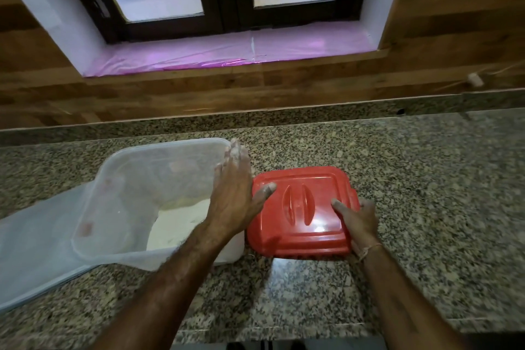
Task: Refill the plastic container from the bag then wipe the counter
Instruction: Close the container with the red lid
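A speckled granite tabletop (397,179) is seen, bounded at the back by a low granite upstand and at the front by its near edge. Open surface is left to the right of the red lid (301,213) and in front of it. The clear plastic container (127,193) is tilted, its mouth turned toward the camera, with white powder (176,224) lying in its lower right corner. A clear bag (31,253) lies flat at its left, partly under it. The left hand (235,196) is spread open, flour-dusted fingers against the container's right wall, thumb resting on the lid's left edge. The right hand (358,221) is closed on the lid's near right edge, thumb on top. Lid and container sit just beside each other.
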A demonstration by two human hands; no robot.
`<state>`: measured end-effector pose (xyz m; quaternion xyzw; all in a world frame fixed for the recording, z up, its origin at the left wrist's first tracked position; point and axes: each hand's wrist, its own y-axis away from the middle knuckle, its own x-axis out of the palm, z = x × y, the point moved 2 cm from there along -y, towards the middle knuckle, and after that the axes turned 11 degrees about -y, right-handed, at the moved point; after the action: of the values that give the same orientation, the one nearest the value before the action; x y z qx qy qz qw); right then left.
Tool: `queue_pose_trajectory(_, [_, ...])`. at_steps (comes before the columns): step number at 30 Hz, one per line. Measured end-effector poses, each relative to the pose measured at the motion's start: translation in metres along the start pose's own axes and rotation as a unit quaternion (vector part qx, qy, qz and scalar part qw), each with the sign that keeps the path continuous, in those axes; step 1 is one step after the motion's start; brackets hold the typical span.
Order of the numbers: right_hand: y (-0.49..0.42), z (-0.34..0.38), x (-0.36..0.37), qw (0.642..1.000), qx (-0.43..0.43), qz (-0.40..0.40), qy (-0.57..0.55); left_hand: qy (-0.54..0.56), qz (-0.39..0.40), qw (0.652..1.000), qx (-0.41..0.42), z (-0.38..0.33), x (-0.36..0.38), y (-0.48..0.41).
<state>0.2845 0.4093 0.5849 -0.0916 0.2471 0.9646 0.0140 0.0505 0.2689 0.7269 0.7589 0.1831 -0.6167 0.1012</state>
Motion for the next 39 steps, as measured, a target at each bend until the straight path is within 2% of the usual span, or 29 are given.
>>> queue_pose_trajectory(4, [0.011,0.017,-0.005,0.986,0.004,0.054,-0.160,-0.022,0.009,1.000,0.003,0.001,-0.001,0.000])
queue_pose_trajectory(9, [0.001,0.044,-0.032,0.961,-0.017,0.029,-0.274,-0.076,0.016,0.997,0.009,-0.001,-0.004,0.002])
queue_pose_trajectory(12, [0.007,0.068,-0.045,0.943,-0.042,0.021,-0.330,-0.068,0.029,0.997,0.015,0.003,-0.009,0.004])
queue_pose_trajectory(14, [0.016,0.087,-0.050,0.934,-0.070,0.023,-0.350,-0.005,0.039,0.999,0.021,0.002,-0.016,0.003])
queue_pose_trajectory(17, [0.049,0.116,-0.039,0.919,-0.102,0.066,-0.376,0.200,-0.006,0.979,-0.026,0.017,-0.050,0.007])
queue_pose_trajectory(21, [0.113,0.144,0.016,0.916,-0.120,0.191,-0.333,0.411,-0.077,0.902,-0.108,0.073,-0.098,0.014])
queue_pose_trajectory(23, [0.152,0.148,0.060,0.922,-0.114,0.220,-0.298,0.430,-0.119,0.883,-0.146,0.116,-0.112,0.027])
queue_pose_trajectory(26, [0.194,0.142,0.115,0.933,-0.135,0.228,-0.244,0.394,-0.155,0.884,-0.200,0.182,-0.115,0.059])
queue_pose_trajectory(28, [0.217,0.134,0.141,0.945,-0.166,0.215,-0.179,0.351,-0.134,0.893,-0.247,0.217,-0.107,0.080])
queue_pose_trajectory(30, [0.226,0.122,0.158,0.955,-0.217,0.171,-0.107,0.307,-0.111,0.904,-0.277,0.240,-0.098,0.093])
queue_pose_trajectory(33, [0.230,0.109,0.170,0.952,-0.290,0.096,-0.005,0.341,-0.079,0.893,-0.282,0.250,-0.088,0.100])
queue_pose_trajectory(36, [0.229,0.101,0.172,0.953,-0.293,0.056,0.051,0.383,-0.057,0.881,-0.272,0.248,-0.084,0.100])
queue_pose_trajectory(39, [0.227,0.098,0.169,0.951,-0.301,0.045,0.058,0.373,-0.048,0.888,-0.266,0.245,-0.085,0.094])
